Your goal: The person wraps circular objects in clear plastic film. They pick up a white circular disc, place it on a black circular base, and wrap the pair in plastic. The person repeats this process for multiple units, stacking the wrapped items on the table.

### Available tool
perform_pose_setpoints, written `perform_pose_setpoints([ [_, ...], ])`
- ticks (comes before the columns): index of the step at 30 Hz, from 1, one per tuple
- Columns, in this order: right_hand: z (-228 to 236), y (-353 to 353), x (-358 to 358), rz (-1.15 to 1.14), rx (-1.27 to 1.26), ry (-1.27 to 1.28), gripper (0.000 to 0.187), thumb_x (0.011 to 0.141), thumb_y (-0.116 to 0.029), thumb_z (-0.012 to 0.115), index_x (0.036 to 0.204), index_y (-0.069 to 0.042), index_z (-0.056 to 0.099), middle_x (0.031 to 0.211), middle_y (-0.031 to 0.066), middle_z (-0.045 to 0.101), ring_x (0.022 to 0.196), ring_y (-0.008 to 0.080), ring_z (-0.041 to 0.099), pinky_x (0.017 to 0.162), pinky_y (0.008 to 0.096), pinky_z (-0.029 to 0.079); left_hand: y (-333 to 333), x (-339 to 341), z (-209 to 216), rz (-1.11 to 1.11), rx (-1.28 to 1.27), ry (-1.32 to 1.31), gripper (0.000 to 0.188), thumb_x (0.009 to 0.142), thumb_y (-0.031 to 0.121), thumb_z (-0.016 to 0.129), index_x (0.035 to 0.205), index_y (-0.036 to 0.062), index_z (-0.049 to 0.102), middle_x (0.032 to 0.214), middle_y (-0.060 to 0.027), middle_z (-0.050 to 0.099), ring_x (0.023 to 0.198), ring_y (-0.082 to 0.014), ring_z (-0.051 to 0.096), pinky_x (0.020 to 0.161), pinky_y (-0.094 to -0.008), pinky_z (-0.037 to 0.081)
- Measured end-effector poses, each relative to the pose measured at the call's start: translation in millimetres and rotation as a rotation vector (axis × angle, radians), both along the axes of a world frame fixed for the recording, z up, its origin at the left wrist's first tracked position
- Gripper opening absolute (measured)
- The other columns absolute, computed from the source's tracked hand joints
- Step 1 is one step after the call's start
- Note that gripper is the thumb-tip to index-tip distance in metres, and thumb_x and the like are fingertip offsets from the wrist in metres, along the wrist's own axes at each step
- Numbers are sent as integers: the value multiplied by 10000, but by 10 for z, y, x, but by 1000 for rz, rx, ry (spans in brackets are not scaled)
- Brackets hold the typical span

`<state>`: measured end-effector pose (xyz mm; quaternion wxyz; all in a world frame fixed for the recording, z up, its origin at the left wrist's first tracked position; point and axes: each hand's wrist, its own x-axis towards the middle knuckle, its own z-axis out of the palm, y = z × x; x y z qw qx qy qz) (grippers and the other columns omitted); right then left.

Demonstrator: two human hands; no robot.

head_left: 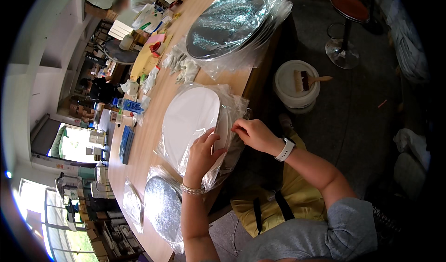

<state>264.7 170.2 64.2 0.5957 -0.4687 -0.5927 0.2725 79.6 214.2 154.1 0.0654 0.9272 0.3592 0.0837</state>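
Observation:
A white oval panel (188,118) lies on a stack in clear plastic bags (236,105) at the table's near edge, in front of me. My left hand (203,155) rests against the panel's right edge, its fingers and thumb spread apart. Just right of the stack, my right hand (253,134) is closed in a pinch at the border of the clear film. The exact bit of film between its fingertips is too small to see well.
Dark shiny round panels (227,25) in plastic lie at the table's far end; a silvery round one (162,208) lies nearer. White gloves (188,69), a blue box (126,143) and a water bottle (131,106) are leftward. A brush (304,80) lies on a bucket (297,101), right, by a stool (349,8).

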Motion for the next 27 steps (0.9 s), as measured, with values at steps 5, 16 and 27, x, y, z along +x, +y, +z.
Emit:
perform_pose_setpoints([
  [5,-13,7,-5,-4,16,18,65,835,-66,566,868,-10,564,756,183,632,722,366,619,615,409,496,-3,-9,-10,-1,-38,20,380,740,103,664,1110,136,585,1215,-127,571,929,-354,600,801,-418,493],
  [16,24,-10,10,15,-34,20,65,838,-68,569,864,-9,563,745,192,621,713,373,612,605,415,487,-34,48,11,-15,37,69,370,708,171,733,1041,111,583,1250,-125,546,931,-356,595,807,-423,490],
  [27,63,-27,27,33,-65,38,70,838,-69,572,864,-5,564,755,193,622,721,371,612,609,410,488,0,0,4,-21,-31,56,349,747,86,644,1090,113,587,1264,-131,537,922,-358,594,804,-418,496],
])
